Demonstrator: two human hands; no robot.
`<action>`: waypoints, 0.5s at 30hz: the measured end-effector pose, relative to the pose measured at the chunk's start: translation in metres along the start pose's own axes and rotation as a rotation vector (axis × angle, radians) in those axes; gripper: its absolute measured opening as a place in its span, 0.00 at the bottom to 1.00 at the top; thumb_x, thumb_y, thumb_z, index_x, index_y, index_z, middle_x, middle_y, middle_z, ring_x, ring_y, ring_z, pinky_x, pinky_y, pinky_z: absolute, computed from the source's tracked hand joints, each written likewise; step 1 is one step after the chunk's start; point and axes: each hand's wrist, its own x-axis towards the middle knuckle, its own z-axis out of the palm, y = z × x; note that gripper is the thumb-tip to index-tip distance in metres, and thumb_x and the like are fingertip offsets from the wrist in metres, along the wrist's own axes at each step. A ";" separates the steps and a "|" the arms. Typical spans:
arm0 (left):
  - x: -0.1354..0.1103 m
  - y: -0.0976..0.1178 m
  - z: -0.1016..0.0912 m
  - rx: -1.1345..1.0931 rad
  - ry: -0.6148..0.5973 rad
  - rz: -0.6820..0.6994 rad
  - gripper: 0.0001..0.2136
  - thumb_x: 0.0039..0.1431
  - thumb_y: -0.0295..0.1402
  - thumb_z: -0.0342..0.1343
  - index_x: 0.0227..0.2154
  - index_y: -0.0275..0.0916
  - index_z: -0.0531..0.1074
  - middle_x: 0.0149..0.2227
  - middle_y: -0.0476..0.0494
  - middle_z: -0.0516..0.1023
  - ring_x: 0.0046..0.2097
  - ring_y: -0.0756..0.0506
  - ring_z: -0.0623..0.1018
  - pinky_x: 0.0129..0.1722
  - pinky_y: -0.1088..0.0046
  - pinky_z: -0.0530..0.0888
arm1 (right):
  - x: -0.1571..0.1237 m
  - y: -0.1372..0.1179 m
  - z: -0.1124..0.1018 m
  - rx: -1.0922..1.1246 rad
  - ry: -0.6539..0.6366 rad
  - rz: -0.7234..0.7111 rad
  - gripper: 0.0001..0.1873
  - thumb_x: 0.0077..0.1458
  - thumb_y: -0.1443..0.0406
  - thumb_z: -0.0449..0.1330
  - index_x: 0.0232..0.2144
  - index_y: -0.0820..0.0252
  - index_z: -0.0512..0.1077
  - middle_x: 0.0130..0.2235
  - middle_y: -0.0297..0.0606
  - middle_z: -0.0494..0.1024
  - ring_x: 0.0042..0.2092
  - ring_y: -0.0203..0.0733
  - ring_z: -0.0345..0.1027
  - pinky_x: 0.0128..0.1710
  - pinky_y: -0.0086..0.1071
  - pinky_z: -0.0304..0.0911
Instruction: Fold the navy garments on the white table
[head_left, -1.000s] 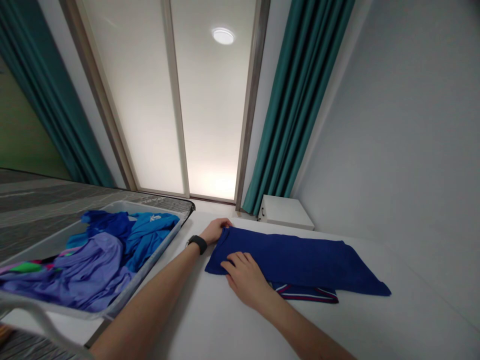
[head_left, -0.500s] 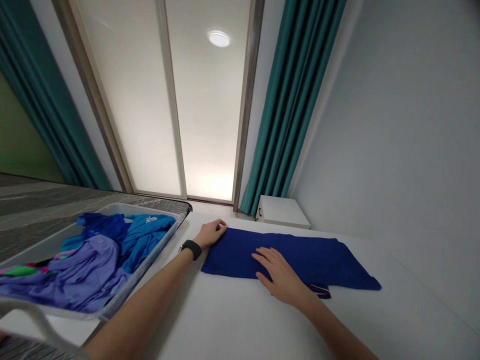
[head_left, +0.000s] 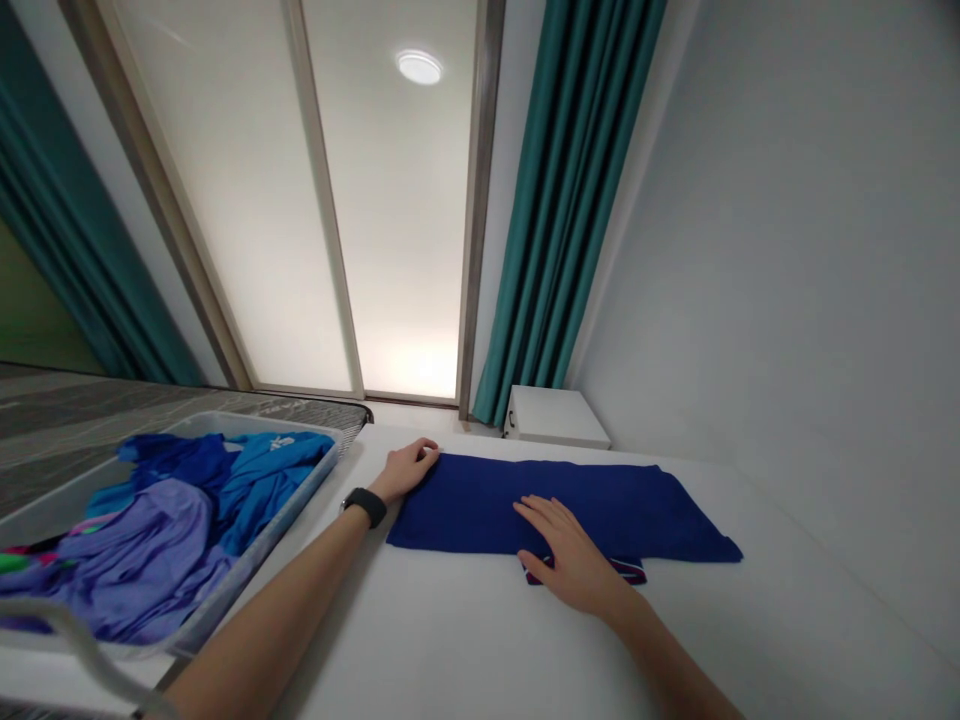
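A dark blue folded garment (head_left: 480, 505) lies in a long flat strip on the white table. Striped trim, dark with red and white lines, pokes out from under its near edge, partly behind my right hand. At the far left corner, my left hand (head_left: 407, 470), with a black watch on the wrist, has its fingers curled together on the fabric. My right hand (head_left: 566, 550) rests palm down over the middle of the near edge, fingers spread and lying on the cloth.
A pale plastic bin (head_left: 300, 495) on the left holds several rumpled clothes, including a purple garment (head_left: 150, 560) and a bright blue garment (head_left: 270, 475). Past the table (head_left: 465, 640) are a white cabinet (head_left: 559, 415), a teal curtain (head_left: 551, 250) and frosted sliding doors (head_left: 405, 250).
My right hand has shifted slightly, and more of the striped trim shows beside its thumb. My left hand stays at the corner. The whole view has turned a little to the right.
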 end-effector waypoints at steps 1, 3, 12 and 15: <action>-0.001 0.000 -0.001 -0.005 -0.012 0.003 0.14 0.60 0.40 0.49 0.44 0.43 0.73 0.34 0.48 0.80 0.40 0.42 0.78 0.43 0.68 0.69 | -0.001 0.002 -0.001 -0.005 -0.015 0.013 0.32 0.58 0.57 0.56 0.63 0.56 0.58 0.65 0.43 0.58 0.66 0.46 0.47 0.67 0.48 0.40; -0.002 0.001 -0.003 -0.014 -0.031 0.010 0.14 0.57 0.36 0.50 0.45 0.43 0.73 0.34 0.49 0.80 0.39 0.43 0.78 0.42 0.69 0.70 | -0.002 0.004 -0.001 -0.015 -0.043 0.024 0.33 0.57 0.56 0.57 0.63 0.56 0.58 0.65 0.43 0.58 0.67 0.46 0.46 0.67 0.49 0.38; -0.002 0.004 0.000 -0.015 -0.011 0.041 0.14 0.58 0.30 0.47 0.45 0.43 0.71 0.34 0.48 0.79 0.39 0.44 0.77 0.42 0.69 0.70 | -0.005 -0.002 0.005 -0.040 -0.004 -0.002 0.35 0.55 0.58 0.57 0.64 0.54 0.56 0.66 0.43 0.57 0.67 0.48 0.46 0.66 0.51 0.38; -0.002 0.006 0.003 0.004 0.014 0.038 0.14 0.59 0.30 0.45 0.46 0.43 0.70 0.36 0.48 0.79 0.39 0.44 0.77 0.42 0.69 0.70 | -0.005 -0.003 0.006 -0.044 -0.021 0.008 0.37 0.56 0.58 0.56 0.65 0.55 0.53 0.67 0.42 0.54 0.67 0.47 0.44 0.67 0.50 0.37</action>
